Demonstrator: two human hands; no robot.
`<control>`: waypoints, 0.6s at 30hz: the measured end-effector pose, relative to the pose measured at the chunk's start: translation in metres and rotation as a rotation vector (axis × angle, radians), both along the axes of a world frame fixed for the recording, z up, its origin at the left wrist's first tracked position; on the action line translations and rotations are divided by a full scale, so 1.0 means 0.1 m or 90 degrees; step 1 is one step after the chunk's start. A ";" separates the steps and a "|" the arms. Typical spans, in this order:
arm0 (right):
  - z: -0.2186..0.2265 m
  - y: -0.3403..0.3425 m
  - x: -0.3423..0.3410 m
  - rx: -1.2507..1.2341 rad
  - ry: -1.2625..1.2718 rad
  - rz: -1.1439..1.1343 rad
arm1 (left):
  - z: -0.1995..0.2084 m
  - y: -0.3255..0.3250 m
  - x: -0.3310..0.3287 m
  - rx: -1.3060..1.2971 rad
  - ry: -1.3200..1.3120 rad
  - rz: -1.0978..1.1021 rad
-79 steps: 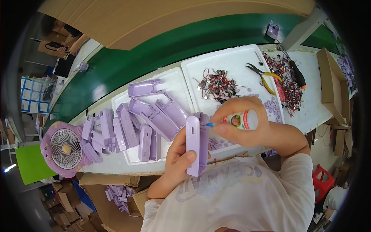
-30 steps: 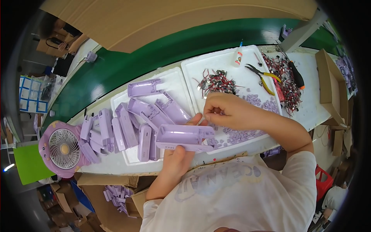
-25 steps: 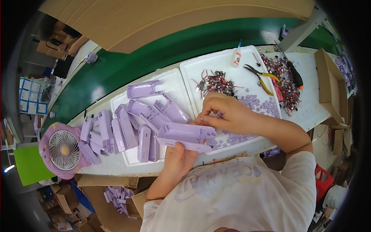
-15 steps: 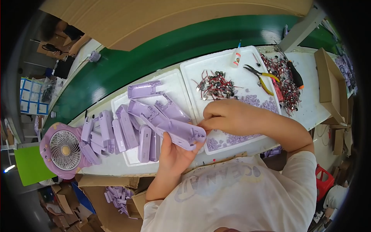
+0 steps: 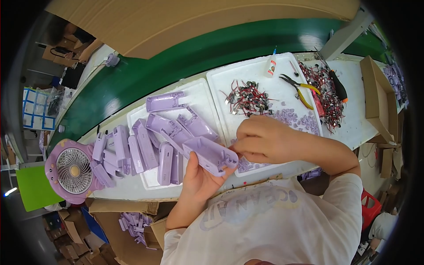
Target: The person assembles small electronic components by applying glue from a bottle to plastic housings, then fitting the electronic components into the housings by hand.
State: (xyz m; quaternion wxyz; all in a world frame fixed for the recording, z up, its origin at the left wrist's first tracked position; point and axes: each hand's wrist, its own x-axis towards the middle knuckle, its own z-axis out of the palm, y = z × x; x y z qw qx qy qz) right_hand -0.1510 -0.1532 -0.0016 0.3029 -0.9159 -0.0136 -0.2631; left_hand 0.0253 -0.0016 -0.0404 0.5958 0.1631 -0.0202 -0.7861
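Observation:
My left hand point(image 5: 197, 182) cradles a pale purple plastic housing point(image 5: 207, 154) from below, its thumb against the near side. The housing is an open trough, hollow side up and tilted down to the right. My right hand point(image 5: 266, 140) is closed at the housing's right end with its fingers curled. Whatever it pinches is hidden. More open housings point(image 5: 165, 102) lie on the white foam tray to the left. Beyond my right hand are a heap of small parts with red and black wires point(image 5: 251, 98) and scattered small purple pieces point(image 5: 287, 116).
Yellow-handled pliers point(image 5: 301, 90) and a glue bottle point(image 5: 270, 66) lie toward the back right. A screwdriver point(image 5: 338, 86) rests on another wired heap point(image 5: 324, 99). At left stands a purple fan point(image 5: 73, 171). An open carton point(image 5: 123, 238) sits below the table edge.
My right hand has shifted slightly right and toward me, still at the housing's end. The housing has dropped a little and turned, showing more of its hollow inside.

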 end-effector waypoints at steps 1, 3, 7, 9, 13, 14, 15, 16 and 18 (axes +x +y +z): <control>-0.01 0.05 0.01 0.000 0.000 0.000 | 0.00 -0.01 -0.01 0.000 0.000 0.000; -0.03 0.14 0.02 0.305 0.030 -0.028 | 0.01 -0.02 -0.03 -0.096 0.003 -0.033; -0.05 0.09 0.03 0.230 -0.004 -0.028 | -0.03 -0.01 -0.05 -0.035 0.033 -0.016; 0.00 0.05 0.01 0.163 -0.006 -0.023 | 0.03 -0.04 -0.07 -0.038 0.034 -0.009; 0.08 0.00 -0.07 0.183 0.048 -0.026 | 0.01 -0.03 -0.06 -0.009 0.040 0.010; 0.14 -0.01 -0.09 0.181 0.118 -0.012 | 0.04 -0.04 -0.07 -0.019 0.051 0.007; 0.19 -0.02 -0.10 0.179 0.189 0.002 | 0.06 -0.05 -0.07 -0.030 0.063 0.003; 0.25 -0.02 -0.11 0.179 0.189 0.004 | 0.05 -0.04 -0.07 -0.029 0.063 0.005; 0.34 -0.02 -0.11 0.386 0.330 -0.068 | 0.02 -0.02 -0.06 -0.030 0.074 0.001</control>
